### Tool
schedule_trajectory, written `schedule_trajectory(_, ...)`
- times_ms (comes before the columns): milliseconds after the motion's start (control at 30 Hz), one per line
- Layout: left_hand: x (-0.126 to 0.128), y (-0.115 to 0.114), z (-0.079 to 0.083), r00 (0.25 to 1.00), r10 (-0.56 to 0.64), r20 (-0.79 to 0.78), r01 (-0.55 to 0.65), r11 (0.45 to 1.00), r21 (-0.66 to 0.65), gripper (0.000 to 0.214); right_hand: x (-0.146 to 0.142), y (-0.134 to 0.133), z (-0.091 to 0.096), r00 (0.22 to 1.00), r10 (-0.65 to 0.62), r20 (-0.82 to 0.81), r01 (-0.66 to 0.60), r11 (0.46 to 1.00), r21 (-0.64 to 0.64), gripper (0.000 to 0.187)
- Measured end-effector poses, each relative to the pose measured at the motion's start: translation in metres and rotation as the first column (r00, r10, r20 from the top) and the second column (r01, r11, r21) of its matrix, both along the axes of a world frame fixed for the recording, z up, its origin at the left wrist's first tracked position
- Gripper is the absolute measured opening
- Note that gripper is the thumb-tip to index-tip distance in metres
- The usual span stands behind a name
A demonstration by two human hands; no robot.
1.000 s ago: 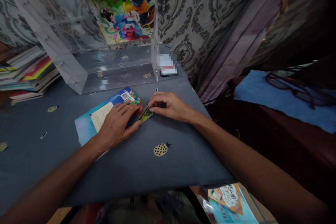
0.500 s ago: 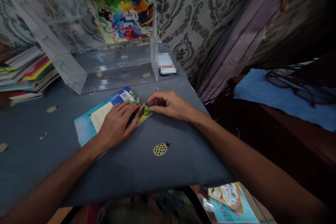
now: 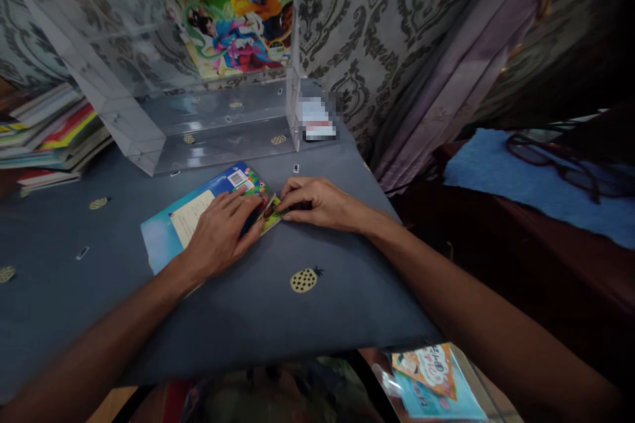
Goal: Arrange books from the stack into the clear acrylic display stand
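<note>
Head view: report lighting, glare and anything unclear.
Head view: dim, darkest at far right; head view: pale glare on the clear stand; head view: coarse pixel blocks mask the item beside it; head view: small print on the booklet is unreadable.

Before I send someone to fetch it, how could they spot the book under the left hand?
On the grey table, look in front of the clear plastic rack. The book lies there, under the left hand. The pile of books farther left shows mostly edges; this one shows its blue cover, barcode and cream panel.
</note>
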State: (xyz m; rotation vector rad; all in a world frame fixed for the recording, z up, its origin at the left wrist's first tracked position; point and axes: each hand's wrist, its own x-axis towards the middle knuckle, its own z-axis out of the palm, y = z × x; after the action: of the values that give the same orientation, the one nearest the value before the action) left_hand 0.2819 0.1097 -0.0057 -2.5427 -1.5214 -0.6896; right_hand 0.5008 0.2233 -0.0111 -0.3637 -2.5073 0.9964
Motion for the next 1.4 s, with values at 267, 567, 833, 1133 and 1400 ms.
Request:
schedule_trajectory(267,-0.0005,0.0001,-0.0009,1.000,0.001,-0.016,-0.001,1.000,0.012,0.030,0.0004,0.0008,-0.0006,1.000,-0.008,-0.014,0.007,1.000,-0.005,0.010)
schedule_trajectory(567,-0.0016,-0.0007,0.0020,0.993,-0.120,-0.009,0.120,0.992,0.039,0.035,-0.0003,0.0000,0.0007,0.999,-0.034,-0.006,0.034,0.999,0.010,0.009)
schedule_trajectory(833,-0.0005,-0.0020,0.0022,0.987,-0.122,-0.102,0.126,0.991,0.035,0.025,-0.0007,-0.0008,0.0027,0.998,-0.065,-0.006,0.065,0.998,0.002,0.009)
schedule_trajectory(1133,0.0002,-0.0016,0.0011,0.989,-0.124,-0.086,0.129,0.990,0.053,0.025,-0.0003,-0.0010,0.0028,0.996,-0.093,-0.009,0.093,0.996,0.010,0.014)
schedule_trajectory(1400,0.0003,-0.0024,0.0015,0.990,-0.123,-0.072,0.126,0.991,0.041,0.024,0.0008,-0.0012,0.0054,0.995,-0.099,-0.003,0.099,0.995,-0.010,0.018)
